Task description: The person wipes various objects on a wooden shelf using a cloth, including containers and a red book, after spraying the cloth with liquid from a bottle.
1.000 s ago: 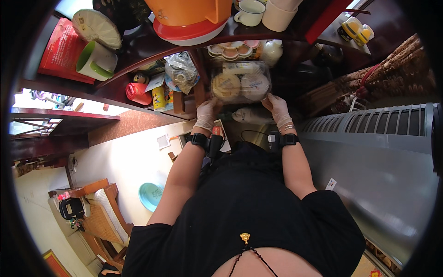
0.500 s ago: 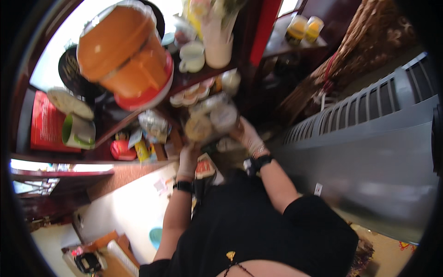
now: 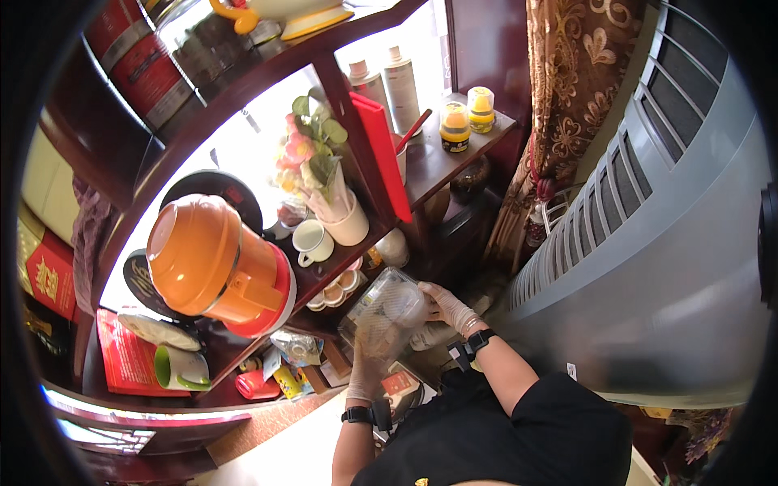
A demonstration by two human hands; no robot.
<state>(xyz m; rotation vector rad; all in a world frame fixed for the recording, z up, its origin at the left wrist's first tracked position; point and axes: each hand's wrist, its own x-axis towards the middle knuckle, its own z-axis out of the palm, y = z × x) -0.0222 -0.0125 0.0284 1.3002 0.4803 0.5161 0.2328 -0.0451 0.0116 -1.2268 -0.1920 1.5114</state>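
A: Where is the clear, rectangular plastic box with pale round contents (image 3: 391, 309)?

B: Raised between a person's two gloved hands, tilted, in front of the lower part of a dark red-brown wooden shelf unit (image 3: 486, 53). Whether it touches the shelf, one cannot tell.

A: And the grip?

B: The right hand (image 3: 446, 307) pinches the box's right edge, fingers bent; the left hand (image 3: 368, 369) closes on its near left corner, exact finger placement blurred.

A: Who or what shares the scene?

B: On the board above, a rounded orange plastic vessel on a red base (image 3: 215, 263) stands left of a small white handled mug (image 3: 313, 241), with a white cylindrical vase of pink flowers (image 3: 345, 222) just beside it. At right looms a tall grey metal-look appliance with a slatted grille (image 3: 648, 316).
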